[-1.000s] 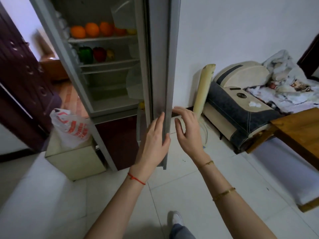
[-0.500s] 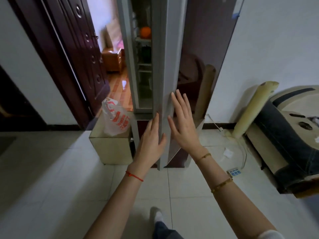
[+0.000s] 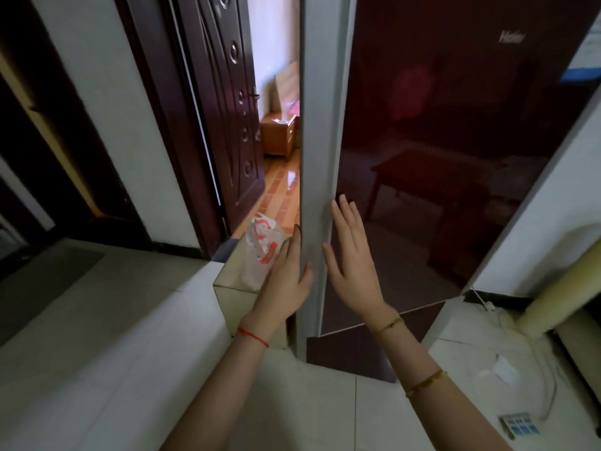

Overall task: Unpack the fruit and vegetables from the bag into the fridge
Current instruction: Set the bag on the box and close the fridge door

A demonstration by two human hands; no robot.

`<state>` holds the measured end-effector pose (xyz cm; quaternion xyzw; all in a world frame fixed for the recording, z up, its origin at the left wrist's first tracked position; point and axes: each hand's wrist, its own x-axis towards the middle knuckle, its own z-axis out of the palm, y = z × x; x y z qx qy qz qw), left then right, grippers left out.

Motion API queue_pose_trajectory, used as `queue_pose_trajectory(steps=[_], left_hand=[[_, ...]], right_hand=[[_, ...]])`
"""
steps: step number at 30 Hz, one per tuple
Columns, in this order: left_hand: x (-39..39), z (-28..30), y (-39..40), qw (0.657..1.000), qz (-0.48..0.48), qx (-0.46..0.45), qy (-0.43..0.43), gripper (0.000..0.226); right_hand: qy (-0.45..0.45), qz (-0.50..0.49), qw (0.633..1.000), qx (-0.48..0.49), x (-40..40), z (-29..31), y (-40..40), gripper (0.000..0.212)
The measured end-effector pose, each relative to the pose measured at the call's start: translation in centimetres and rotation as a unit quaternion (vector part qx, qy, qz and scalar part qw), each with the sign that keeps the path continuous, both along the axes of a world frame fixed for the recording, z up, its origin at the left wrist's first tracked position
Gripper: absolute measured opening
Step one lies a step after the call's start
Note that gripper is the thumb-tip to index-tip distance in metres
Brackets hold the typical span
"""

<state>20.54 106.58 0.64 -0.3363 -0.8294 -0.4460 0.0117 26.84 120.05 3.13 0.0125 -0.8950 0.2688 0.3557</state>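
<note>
The dark red glossy fridge door [image 3: 455,151] fills the upper right, its grey edge [image 3: 317,157] facing me and almost against the cabinet, so the shelves and fruit inside are hidden. My left hand [image 3: 286,278] lies flat on the left side of that grey edge, fingers apart, holding nothing. My right hand [image 3: 353,255] presses flat on the door's front near the edge, also holding nothing. The white plastic bag with red print [image 3: 260,252] stands on a low mirrored box [image 3: 232,291] just left of the fridge, partly behind my left hand.
A dark wooden room door [image 3: 224,118] stands open at the left, with a wooden floor and bedside cabinet [image 3: 278,135] beyond. A pale rolled mat [image 3: 566,288] leans at the right wall. White cables and a power strip [image 3: 520,426] lie on the tiled floor.
The fridge door has swung from wide open to nearly closed under both hands. The oranges and peppers on the shelves are no longer visible. My view has turned left.
</note>
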Motion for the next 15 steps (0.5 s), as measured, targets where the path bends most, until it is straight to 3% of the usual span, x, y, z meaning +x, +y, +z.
queue_pose_trajectory(steps=[15], left_hand=[[-16.1,-0.4,3.3,0.998,-0.059,0.006,-0.033,0.077]], right_hand=[[-0.041,-0.118,0.988,0.094,-13.9,-0.4,2.6,0.072]])
